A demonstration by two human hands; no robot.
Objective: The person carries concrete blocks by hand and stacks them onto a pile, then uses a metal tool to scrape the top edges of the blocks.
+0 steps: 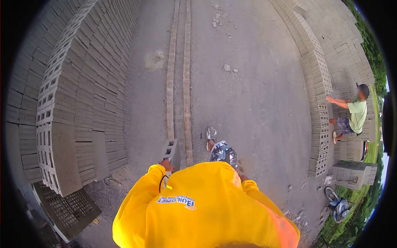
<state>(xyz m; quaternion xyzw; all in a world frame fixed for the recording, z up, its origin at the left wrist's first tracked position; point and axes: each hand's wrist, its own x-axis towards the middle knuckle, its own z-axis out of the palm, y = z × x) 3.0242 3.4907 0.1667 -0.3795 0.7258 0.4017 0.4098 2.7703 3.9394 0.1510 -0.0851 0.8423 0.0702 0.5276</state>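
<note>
My left hand (166, 164) grips a grey concrete hollow block (176, 153) at my left side, its holes showing on the upper end. The block is close to the near end of two long narrow strips (170, 91) running along the ground. Past the hem of my yellow shirt (198, 206), only a sliver of my right hand (244, 177) shows, beside my thigh. Its fingers are hidden, so what it holds, if anything, cannot be seen. One foot (211, 138) is forward on the ground.
A tall stack of hollow blocks (93, 82) lines the left, with a perforated panel (68, 208) at its foot. Another block wall (318, 82) runs along the right, where a person in a light green shirt (357, 115) touches it. A motorcycle (339, 206) stands far right.
</note>
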